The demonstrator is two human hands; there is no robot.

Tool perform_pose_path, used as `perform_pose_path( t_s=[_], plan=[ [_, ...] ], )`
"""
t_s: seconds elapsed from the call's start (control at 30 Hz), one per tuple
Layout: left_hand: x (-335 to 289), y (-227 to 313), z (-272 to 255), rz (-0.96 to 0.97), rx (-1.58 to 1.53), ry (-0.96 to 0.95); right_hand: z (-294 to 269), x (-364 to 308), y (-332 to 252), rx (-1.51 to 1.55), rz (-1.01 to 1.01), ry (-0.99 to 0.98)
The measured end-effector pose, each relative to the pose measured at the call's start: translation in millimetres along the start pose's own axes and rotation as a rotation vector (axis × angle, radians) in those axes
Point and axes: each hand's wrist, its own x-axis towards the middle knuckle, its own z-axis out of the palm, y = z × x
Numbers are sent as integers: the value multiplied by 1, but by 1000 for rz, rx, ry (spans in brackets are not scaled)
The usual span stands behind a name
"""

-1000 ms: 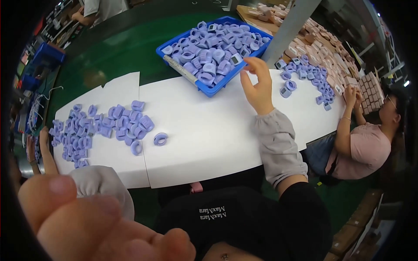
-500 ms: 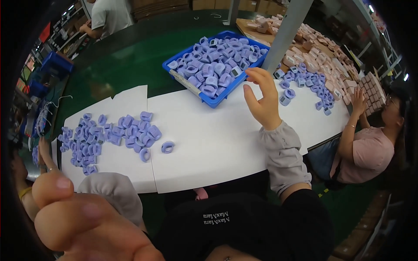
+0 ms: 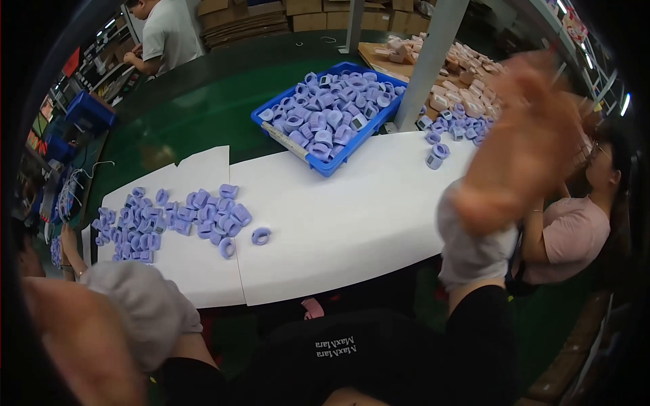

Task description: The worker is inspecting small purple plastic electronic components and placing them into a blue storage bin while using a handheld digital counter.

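Note:
My right hand (image 3: 525, 145) is raised close to the camera at the right, blurred, fingers apart and nothing visible in it. My left hand (image 3: 74, 338) is a blurred shape at the lower left, above a grey sleeve; its fingers cannot be made out. A blue tray (image 3: 326, 169) filled with several purple ring-shaped pieces (image 3: 325, 115) sits at the far edge of the white table (image 3: 359, 216). A spread pile of the same purple pieces (image 3: 169, 216) lies at the table's left, with one piece (image 3: 261, 235) apart from it.
More purple pieces (image 3: 447, 128) and pink pieces (image 3: 467, 74) lie at the far right by a grey post (image 3: 433, 61). A person in pink (image 3: 575, 230) sits at the right. Another person (image 3: 169, 34) works at the back left near blue crates (image 3: 84, 111).
My right hand has left the blue tray's edge and swung up toward the camera. My left hand has dropped lower and further left in the picture.

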Motion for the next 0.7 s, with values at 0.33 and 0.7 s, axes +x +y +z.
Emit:
perform_pose_path(
  t_s=[0.33,0.7],
  plan=[
    [-5,-18,-6,-27,74,-28,-56,86,-57,-156,-540,-35],
    [-21,-13,-7,-108,112,-37,-47,98,-67,-144,-648,-125]
  ],
)
